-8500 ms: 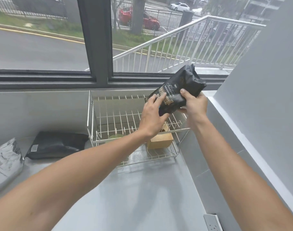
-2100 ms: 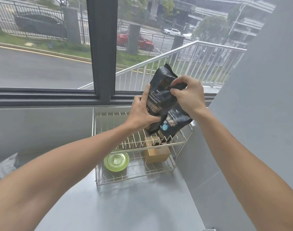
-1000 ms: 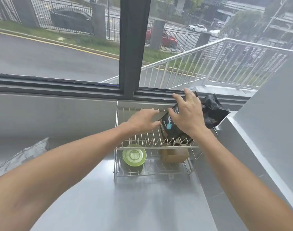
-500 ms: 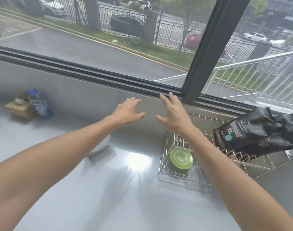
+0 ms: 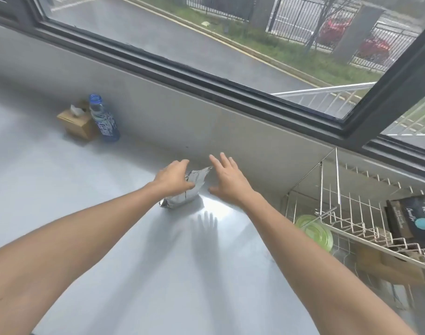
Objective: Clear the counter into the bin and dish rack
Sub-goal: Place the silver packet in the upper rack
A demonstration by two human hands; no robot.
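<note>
At frame centre the left hand (image 5: 174, 175) curls over a silver pouch (image 5: 187, 189), grip unclear, right hand (image 5: 227, 179) spread beside it; likely light, crinkly, best pinched mid-body.

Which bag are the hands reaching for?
The silver bag on the counter, under the left hand. The black bag sits in the rack.

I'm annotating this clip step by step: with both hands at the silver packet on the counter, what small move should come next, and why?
Probably close the left hand on the silver packet and lift it. That hand already lies on the packet, which rests on the counter; the right hand is open beside it, not touching. The dish rack stands to the right.
</note>
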